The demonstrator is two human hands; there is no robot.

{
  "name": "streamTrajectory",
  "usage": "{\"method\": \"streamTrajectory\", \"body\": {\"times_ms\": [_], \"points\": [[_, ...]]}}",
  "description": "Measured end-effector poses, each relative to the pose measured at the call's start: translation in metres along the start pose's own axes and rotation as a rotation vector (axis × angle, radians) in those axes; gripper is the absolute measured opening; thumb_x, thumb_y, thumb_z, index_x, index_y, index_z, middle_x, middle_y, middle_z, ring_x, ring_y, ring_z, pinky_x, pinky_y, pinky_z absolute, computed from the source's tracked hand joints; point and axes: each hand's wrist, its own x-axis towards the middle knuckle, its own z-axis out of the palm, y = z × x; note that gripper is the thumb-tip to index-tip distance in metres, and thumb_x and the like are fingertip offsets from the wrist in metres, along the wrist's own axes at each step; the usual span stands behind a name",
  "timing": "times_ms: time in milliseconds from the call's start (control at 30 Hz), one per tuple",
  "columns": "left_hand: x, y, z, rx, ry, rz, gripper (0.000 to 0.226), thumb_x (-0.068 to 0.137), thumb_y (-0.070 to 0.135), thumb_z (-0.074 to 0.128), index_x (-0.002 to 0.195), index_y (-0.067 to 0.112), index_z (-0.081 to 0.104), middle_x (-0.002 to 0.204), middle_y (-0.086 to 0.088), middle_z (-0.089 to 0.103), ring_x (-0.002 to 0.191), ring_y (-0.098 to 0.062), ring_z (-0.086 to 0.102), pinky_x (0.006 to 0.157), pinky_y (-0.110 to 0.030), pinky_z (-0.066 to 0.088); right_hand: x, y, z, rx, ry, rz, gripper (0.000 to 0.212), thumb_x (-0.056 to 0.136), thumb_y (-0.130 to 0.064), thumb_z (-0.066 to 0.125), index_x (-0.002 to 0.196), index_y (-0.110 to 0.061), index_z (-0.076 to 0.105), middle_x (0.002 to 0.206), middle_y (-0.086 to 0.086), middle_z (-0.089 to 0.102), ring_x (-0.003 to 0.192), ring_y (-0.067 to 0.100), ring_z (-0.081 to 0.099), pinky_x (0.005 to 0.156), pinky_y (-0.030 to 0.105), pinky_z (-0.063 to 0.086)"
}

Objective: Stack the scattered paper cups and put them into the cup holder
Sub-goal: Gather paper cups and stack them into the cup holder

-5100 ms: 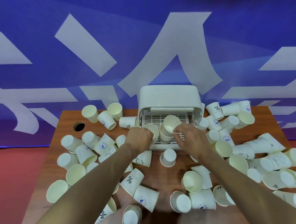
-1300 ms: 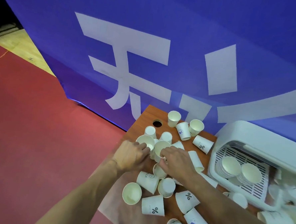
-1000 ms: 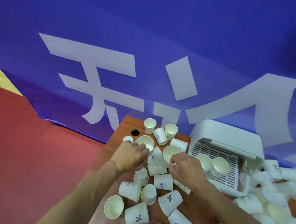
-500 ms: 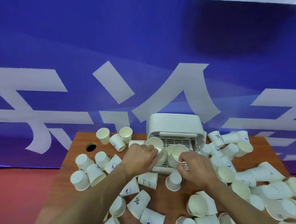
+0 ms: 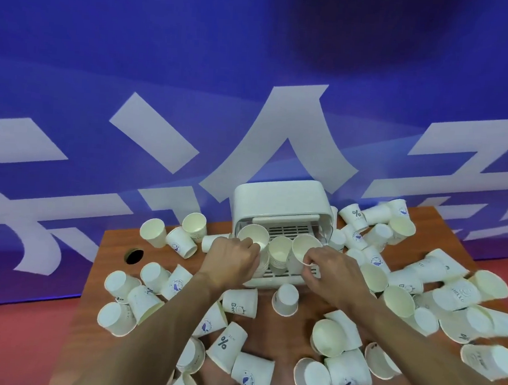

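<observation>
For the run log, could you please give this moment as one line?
stage: loading cup holder | left hand: grips cup stack | right hand: grips right cup | loose cups: cover table

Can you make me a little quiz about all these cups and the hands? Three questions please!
1. True or false: the left hand grips cups and the right hand pinches a single cup, both at the cup holder.
2. Where is the round hole in the table? A) on its left side B) on its right side C) under the cup holder
3. Fill in: the lone cup just in front of the cup holder stands ____ down.

Key: 1 true; 2 A; 3 upside.
</observation>
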Motion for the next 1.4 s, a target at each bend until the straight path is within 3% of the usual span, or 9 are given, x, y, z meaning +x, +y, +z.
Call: {"method": "streamTrajectory", "body": {"times_ms": [200,433,567,733,1033,1233,1400], "points": [[-0.001,-0.005,0.004,0.017,-0.026,0.04,0.026,0.084,0.025,0.066,0.062,0.017,0.057,0.055,0.0,0.051,0.041,-0.022,0.048,0.041,-0.023,0.035,0.013,-0.002,0.003,0.064,0.109,-0.053,0.006,0.082,-0.028,0.066,0.085,-0.024,0.063,0.079,-0.006,0.064,0.071,0.014,0.057,0.055,0.032,0.05],[0.0,-0.003,0.017,0.061,-0.172,0.081,0.023,0.087,0.029,0.062,0.067,0.018,0.06,0.059,0.001,0.054,0.044,-0.021,0.051,0.045,-0.022,0.029,0.022,-0.005,0.023,0.07,0.214,-0.109,0.009,0.078,-0.02,0.074,0.086,-0.021,0.068,0.079,-0.005,0.067,0.071,0.014,0.061,0.052,0.029,0.049],[0.002,0.004,0.026,0.084,-0.242,0.089,0.022,0.08,0.026,0.067,0.061,0.02,0.058,0.056,0.002,0.052,0.043,-0.022,0.051,0.044,-0.021,0.027,0.019,-0.004,0.035,0.077,0.193,-0.13,0.006,0.083,-0.022,0.069,0.089,-0.021,0.068,0.082,-0.005,0.067,0.073,0.014,0.061,0.054,0.029,0.05],[0.003,0.011,0.042,0.051,-0.305,0.023,0.03,0.097,0.033,0.043,0.087,0.019,0.067,0.081,-0.001,0.063,0.065,-0.026,0.061,0.055,-0.027,0.035,0.018,-0.003,0.037,0.093,0.188,-0.13,0.006,0.085,-0.022,0.069,0.091,-0.021,0.068,0.083,-0.006,0.067,0.075,0.012,0.06,0.055,0.028,0.05],[0.005,0.006,0.057,0.061,-0.42,-0.042,0.033,0.099,0.039,0.045,0.101,0.019,0.07,0.094,-0.002,0.068,0.078,-0.025,0.064,0.069,-0.031,0.049,0.024,0.001,0.04,0.061,0.191,-0.202,0.007,0.084,-0.02,0.069,0.091,-0.019,0.07,0.084,-0.003,0.068,0.078,0.015,0.062,0.058,0.028,0.051],[0.005,0.004,0.055,0.073,-0.423,-0.044,0.029,0.099,0.035,0.044,0.096,0.019,0.069,0.093,-0.002,0.066,0.078,-0.024,0.063,0.062,-0.028,0.038,0.028,-0.003,0.048,0.004,0.129,-0.208,0.01,0.079,-0.018,0.074,0.087,-0.021,0.069,0.079,-0.004,0.068,0.073,0.015,0.061,0.055,0.027,0.046],[0.005,-0.003,0.053,0.076,-0.434,-0.046,0.021,0.098,0.031,0.051,0.099,0.019,0.069,0.091,0.0,0.066,0.076,-0.021,0.062,0.061,-0.028,0.04,0.029,0.0,0.059,-0.036,-0.007,-0.171,0.01,0.092,-0.029,0.061,0.099,-0.025,0.067,0.087,-0.002,0.069,0.078,0.018,0.063,0.062,0.032,0.051]]}}
